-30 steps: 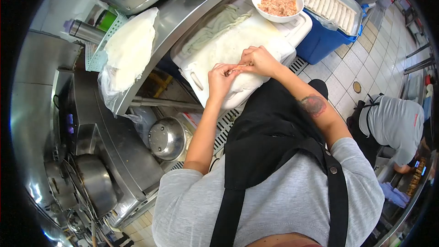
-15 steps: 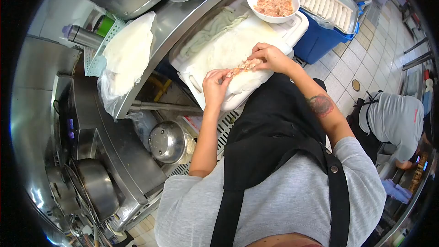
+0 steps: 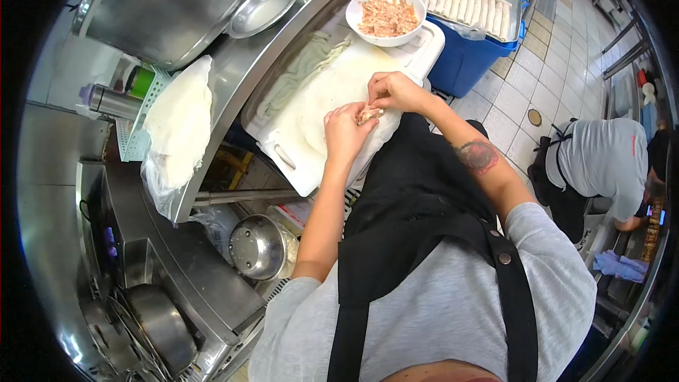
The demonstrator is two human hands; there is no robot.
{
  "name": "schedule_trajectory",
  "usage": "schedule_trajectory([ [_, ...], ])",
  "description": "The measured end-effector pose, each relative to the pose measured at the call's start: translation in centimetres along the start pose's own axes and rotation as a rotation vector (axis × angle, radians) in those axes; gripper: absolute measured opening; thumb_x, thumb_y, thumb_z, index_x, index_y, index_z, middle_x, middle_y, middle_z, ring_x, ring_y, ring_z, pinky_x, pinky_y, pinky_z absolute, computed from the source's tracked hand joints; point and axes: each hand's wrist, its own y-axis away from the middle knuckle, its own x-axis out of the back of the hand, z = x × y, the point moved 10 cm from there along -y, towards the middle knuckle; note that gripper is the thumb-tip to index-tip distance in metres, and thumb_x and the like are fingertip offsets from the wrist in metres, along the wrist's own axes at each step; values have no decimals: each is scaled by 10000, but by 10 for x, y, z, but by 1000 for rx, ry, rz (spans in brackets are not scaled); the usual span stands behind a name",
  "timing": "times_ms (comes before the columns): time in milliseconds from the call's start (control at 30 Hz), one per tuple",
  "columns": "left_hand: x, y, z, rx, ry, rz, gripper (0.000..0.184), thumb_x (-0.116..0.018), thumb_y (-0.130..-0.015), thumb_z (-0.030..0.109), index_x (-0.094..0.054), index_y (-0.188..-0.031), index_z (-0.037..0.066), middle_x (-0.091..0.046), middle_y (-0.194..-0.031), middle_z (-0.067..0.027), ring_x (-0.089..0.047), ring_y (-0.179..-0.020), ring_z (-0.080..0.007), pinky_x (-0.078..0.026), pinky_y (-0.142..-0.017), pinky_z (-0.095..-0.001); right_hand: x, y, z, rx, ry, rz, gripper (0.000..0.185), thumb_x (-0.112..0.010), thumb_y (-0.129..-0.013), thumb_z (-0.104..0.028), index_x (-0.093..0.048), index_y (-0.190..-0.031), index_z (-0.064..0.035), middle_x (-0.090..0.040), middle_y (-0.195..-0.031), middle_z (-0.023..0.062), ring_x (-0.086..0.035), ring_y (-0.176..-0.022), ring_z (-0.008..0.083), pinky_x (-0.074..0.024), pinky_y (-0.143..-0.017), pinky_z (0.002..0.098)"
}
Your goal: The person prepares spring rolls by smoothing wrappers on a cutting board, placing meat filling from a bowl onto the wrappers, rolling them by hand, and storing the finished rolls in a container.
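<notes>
Left hand [image 3: 344, 131], right hand [image 3: 396, 92] nearly closed, pinching 1 filling clump [image 3: 367, 114]; 1 bowl [image 3: 386, 16] near

- Bowl [image 3: 353, 22]: plain white.
- Mix [image 3: 387, 17]: orange-pink, flecked with paler bits.
- Board [image 3: 430, 42]: white.
- Sheet [image 3: 346, 81]: off-white, yellower toward the bowl.
- Cloth [image 3: 290, 81]: pale grey-green.
- Rolls [image 3: 463, 3]: off-white — parallel rows give a striped pattern.
- Bin [image 3: 460, 64]: blue.
- Stack [image 3: 180, 120]: cream.
- Basket [image 3: 152, 95]: pale mint, perforated pattern.
- Cup [image 3: 141, 82]: bright green.
- Pot [image 3: 170, 14]: silver-grey.
- Shirt [image 3: 424, 311]: light heather grey.
- Apron [image 3: 410, 240]: solid black.
- Tattoo [image 3: 479, 157]: red centre, dark surround.
- Co-worker's shirt [image 3: 605, 159]: grey — small red mark.
- Rag [image 3: 620, 266]: lavender.
- Floor [image 3: 509, 99]: whitish tiles, some tan, in a grid pattern.
</notes>
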Motion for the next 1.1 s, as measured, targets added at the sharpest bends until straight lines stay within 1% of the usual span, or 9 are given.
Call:
schedule_trajectory([
  [167, -4, -3, -16, 147, 119, -18, 352, -815, -696, 154, -738, -1006, 8, -730, -934, -158, -714, -829, -251, -545, -769, -341, 4, 4, -7, 19, -146, -30, 308, -811, -674, -156, -736, -960, -69, -624, -1092, 116, -631, -934, 225, -520, -789, 321],
  [267, -4, 0, -24, 184, 161, -26, 339, -814, -719, 160, -742, -1016, 12, -735, -913, -155, -719, -799, -221, -549, -746, -326, -5, 2, -33, 296, 294, -9, 318, -812, -665, -252, -742, -915, -69, -646, -1053, 112, -639, -929, 256, -521, -812, 347],
  [467, -4, -4, -27, 362, 231, -39, 252, -815, -749, 180, -763, -932, 14, -737, -812, -143, -711, -730, -187, -545, -713, -303, -14, -5, 4, 25, 130, -154, 400, -824, -658, -161, -733, -1037, -72, -650, -1018, 76, -637, -909, 250, -509, -822, 338],
  [533, -1, -3, -28, 389, 232, -30, 231, -814, -747, 173, -767, -910, 16, -735, -792, -139, -707, -713, -181, -544, -707, -296, -8, -1, -7, 103, 96, -126, 377, -815, -665, -139, -737, -1027, -71, -654, -1000, 71, -645, -886, 241, -517, -800, 335],
  [733, 0, -2, -12, 152, 93, 4, 293, -832, -661, 135, -754, -919, 19, -716, -852, -154, -689, -773, -284, -537, -741, -350, -3, -1, -1, 61, 77, -162, 387, -807, -654, -83, -736, -1035, -66, -652, -990, 66, -650, -884, 215, -522, -787, 319],
  [833, -5, -2, -21, 217, 135, 0, 287, -810, -651, 89, -745, -923, 26, -707, -878, -154, -673, -826, -310, -524, -783, -387, -2, -3, -10, 60, 101, -243, 364, -803, -665, -101, -732, -1018, -49, -654, -975, 78, -644, -848, 215, -521, -763, 329],
  [1000, -3, -4, -21, 184, 112, -17, 266, -803, -663, 99, -744, -913, 29, -704, -860, -154, -672, -822, -308, -521, -778, -384, 108, -19, -21, 49, 330, 304, 279, -768, -738, -181, -726, -958, -15, -686, -898, 140, -673, -838, 269, -537, -761, 377],
  [1067, -5, -2, -12, 187, 55, -76, 395, -824, -658, 144, -718, -1019, 25, -707, -985, -144, -662, -940, -302, -458, -932, -433, 153, -26, -3, -120, 608, 523, 239, -734, -759, -152, -727, -950, -9, -708, -880, 175, -703, -837, 305, -555, -758, 402],
  [1100, -3, -1, -4, 170, 12, -73, 436, -830, -656, 155, -707, -1052, 24, -703, -1029, -142, -654, -979, -301, -426, -979, -453, 158, -35, 13, -242, 697, 461, 211, -715, -765, -138, -733, -940, -22, -714, -880, 170, -709, -838, 304, -558, -753, 409],
])
